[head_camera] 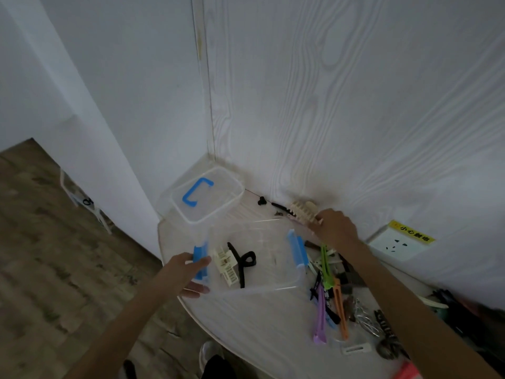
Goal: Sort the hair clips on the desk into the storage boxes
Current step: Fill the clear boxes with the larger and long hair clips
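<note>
A clear storage box [273,280] with blue latches stands open on the desk; a black claw clip [244,263] and a cream claw clip [226,265] lie inside. My left hand [188,272] grips the box's left blue latch. My right hand [334,228] reaches to the wall and closes on a large cream claw clip [303,210]. A heap of long clips, green [326,266], purple [320,318] and orange [341,310], lies to the right of the box.
A second clear box [207,195] with a blue-handled lid stands in the desk's far corner. Small black clips [262,200] lie by the wall. A wall socket [396,243] with a yellow label is at the right. The desk edge curves above the wood floor at left.
</note>
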`<act>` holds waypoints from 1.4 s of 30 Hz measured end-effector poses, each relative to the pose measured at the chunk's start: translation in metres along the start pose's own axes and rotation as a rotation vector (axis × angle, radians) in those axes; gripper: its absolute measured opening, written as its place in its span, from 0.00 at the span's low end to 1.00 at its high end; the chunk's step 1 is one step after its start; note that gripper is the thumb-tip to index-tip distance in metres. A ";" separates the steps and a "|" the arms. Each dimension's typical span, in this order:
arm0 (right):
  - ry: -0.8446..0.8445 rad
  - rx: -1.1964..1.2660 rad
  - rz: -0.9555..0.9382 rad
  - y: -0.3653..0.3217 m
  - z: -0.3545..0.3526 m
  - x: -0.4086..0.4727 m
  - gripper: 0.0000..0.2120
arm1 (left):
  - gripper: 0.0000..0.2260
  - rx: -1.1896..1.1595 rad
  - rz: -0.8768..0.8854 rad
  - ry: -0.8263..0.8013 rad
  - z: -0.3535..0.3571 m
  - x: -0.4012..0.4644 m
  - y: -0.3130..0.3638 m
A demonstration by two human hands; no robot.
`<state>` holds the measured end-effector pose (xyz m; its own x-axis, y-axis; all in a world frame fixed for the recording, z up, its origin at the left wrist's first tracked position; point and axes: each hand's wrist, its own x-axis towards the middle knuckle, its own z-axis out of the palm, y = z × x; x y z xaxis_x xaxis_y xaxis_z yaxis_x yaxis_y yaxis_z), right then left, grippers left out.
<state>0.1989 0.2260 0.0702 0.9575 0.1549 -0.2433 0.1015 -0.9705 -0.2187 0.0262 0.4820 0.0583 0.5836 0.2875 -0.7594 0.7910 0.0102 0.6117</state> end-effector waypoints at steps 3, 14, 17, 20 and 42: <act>0.120 0.047 -0.089 -0.011 -0.040 -0.033 0.20 | 0.20 0.019 0.002 0.001 0.009 -0.004 0.004; -0.106 -0.369 -0.259 -0.083 0.024 -0.016 0.13 | 0.22 0.754 0.203 0.195 0.033 -0.003 0.026; -0.298 -0.277 -0.267 -0.085 0.038 -0.012 0.17 | 0.20 0.988 0.229 0.216 0.035 -0.001 0.029; -0.432 -0.285 -0.302 -0.080 0.032 -0.009 0.17 | 0.25 0.983 0.196 0.207 0.035 0.002 0.028; -0.199 -0.044 -0.216 0.130 0.012 -0.061 0.19 | 0.21 1.078 1.106 -0.076 0.213 0.020 0.098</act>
<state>0.1509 0.0927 0.0457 0.8411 0.3877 -0.3771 0.3127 -0.9175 -0.2459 0.1541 0.2852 0.0555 0.9284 -0.3628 -0.0800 -0.2941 -0.8493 0.4384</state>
